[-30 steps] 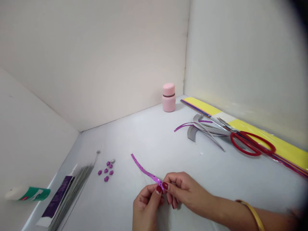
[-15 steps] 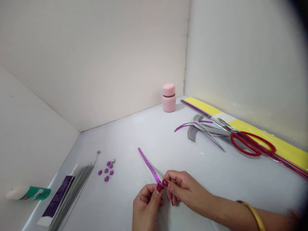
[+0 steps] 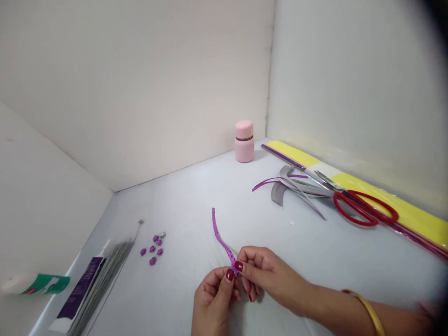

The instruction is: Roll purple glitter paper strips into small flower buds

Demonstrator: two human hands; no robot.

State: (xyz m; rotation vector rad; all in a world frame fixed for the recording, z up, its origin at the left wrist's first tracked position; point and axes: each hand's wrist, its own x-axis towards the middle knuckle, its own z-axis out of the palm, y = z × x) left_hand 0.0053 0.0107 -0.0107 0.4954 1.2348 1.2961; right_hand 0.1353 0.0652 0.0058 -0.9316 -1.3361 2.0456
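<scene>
A narrow purple paper strip (image 3: 220, 239) with dark specks rises from between my fingertips, its free end curving up and away over the table. My left hand (image 3: 215, 298) is closed, thumb and fingers pinching the strip's lower end. From the right, my right hand (image 3: 262, 275) also pinches that end, thumb against fingers; the folded part there is mostly covered by the fingertips. Left of my hands lie several small purple folded paper stars (image 3: 152, 249), with a small silver-grey piece (image 3: 162, 234) beside them.
At left lie a bundle of thin grey wires (image 3: 105, 284), a purple-and-white glue tube (image 3: 79, 294) and a green-and-white tube (image 3: 45, 283). A pink jar (image 3: 244, 142) stands at the back. Red-handled scissors (image 3: 364, 208) rest at right on grey and purple strips (image 3: 280, 189), beside yellow packaged paper (image 3: 392, 205).
The strip's free end has swung upright and to the right, and it curves more. Both hands keep their pinch at its lower end, nearly in place.
</scene>
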